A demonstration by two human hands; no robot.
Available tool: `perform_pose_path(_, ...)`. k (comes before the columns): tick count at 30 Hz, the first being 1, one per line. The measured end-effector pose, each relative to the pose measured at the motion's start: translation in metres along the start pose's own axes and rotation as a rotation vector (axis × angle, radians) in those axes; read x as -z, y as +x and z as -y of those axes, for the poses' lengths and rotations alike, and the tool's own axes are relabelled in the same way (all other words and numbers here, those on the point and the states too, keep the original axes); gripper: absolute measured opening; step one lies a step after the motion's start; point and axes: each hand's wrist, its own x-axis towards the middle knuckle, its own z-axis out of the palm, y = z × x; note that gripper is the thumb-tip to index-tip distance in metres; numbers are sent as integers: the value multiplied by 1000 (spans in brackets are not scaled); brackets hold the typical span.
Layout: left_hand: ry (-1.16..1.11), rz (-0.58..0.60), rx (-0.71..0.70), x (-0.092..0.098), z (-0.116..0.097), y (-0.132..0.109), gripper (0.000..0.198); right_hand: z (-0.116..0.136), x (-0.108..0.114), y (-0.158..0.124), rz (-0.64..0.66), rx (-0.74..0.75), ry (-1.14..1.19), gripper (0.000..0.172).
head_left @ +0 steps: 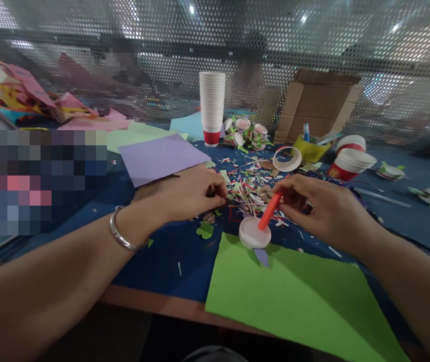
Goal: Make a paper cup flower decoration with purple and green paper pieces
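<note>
My right hand (pixel 313 206) pinches a flat red-orange strip (pixel 270 210), whose lower end meets the top of a small white disc (pixel 250 232), apparently a cut-off paper cup bottom. A pointed purple paper piece (pixel 261 257) sticks out below the disc. Both lie at the upper edge of a green paper sheet (pixel 290 291). Over the paper scraps, my left hand (pixel 203 193) is closed, thumb against curled fingers; what it holds, if anything, is hidden. A bit of green paper (pixel 205 230) lies just below it.
Shredded paper scraps (pixel 248 186) cover the table's middle. Behind them stand a tall stack of paper cups (pixel 212 105) and several finished-looking cup pieces (pixel 243 125). A purple sheet (pixel 162 156) lies left; a white cup ring (pixel 287 159), yellow container (pixel 310 149) and cups (pixel 350 163) are right.
</note>
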Motion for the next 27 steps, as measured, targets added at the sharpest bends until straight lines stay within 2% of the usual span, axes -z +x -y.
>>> perform_pose_path(2,-157,10,70,3,-5,0,16,0,1,-1,-35,-18,-2,18)
perform_pose_path(5,-313,100,48,6,-24,-4,19,0,4,-2,-110,-94,79,19)
perform_pose_path(10,-101,160,-53,5,-58,-5,13,-2,5,-2,-184,-155,114,16)
perform_pose_path(12,-62,159,-86,-1,-60,0,14,-2,4,-2,-185,-162,117,14)
perform_pose_path(18,-32,157,-148,-18,-48,8,13,-2,2,-3,-174,-168,166,10)
perform_pose_path(20,-25,124,-170,-17,-46,3,15,-2,2,-3,-170,-177,177,11)
perform_pose_path(23,26,0,-192,-11,-48,-11,19,-3,2,-4,-168,-190,180,14)
perform_pose_path(25,85,-15,-167,-8,-50,-20,24,-3,3,-3,-173,-206,180,15)
perform_pose_path(27,135,3,-204,-8,-53,-28,27,-2,3,-3,-175,-223,184,15)
